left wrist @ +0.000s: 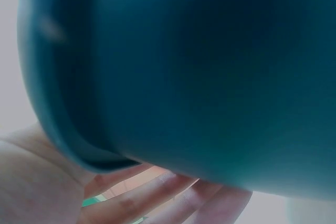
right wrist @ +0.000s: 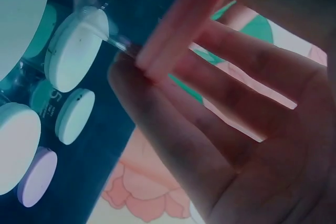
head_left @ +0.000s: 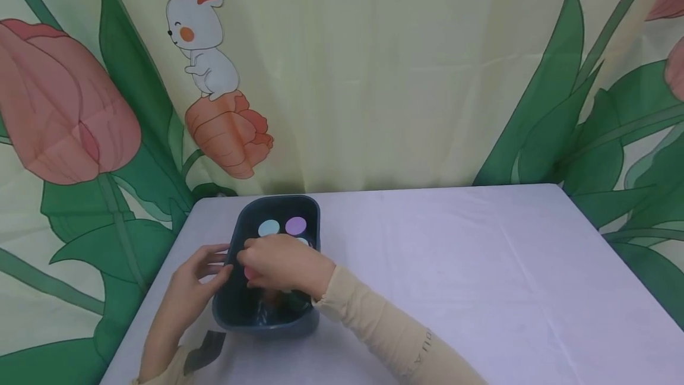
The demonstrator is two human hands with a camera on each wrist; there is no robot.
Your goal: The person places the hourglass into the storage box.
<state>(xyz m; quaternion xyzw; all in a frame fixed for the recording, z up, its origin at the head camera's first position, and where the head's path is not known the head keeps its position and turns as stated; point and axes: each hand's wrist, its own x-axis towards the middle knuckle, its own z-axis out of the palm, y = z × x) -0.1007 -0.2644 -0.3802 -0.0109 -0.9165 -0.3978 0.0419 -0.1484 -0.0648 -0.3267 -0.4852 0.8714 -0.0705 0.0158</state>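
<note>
A dark blue rectangular bin (head_left: 269, 333) stands at the left part of the table. My right hand (head_left: 288, 261) reaches inside it and pinches a clear plastic jar by its pink lid (right wrist: 178, 30); the jar's body is partly cut off in the right wrist view. Beside it in the bin, a light blue lid (head_left: 269, 227) and a purple lid (head_left: 295, 226) top other jars. My left hand (head_left: 187, 290) touches the bin's left side, thumb at the rim, its fingers extended along the outer wall (left wrist: 173, 77) in the left wrist view.
A white cloth covers the table (head_left: 454, 278), which stretches right of the bin. Behind it hangs a curtain (head_left: 374, 76) printed with tulips and a rabbit. Several more pale lids, among them a mint one (right wrist: 76, 116), crowd the bin near my right hand.
</note>
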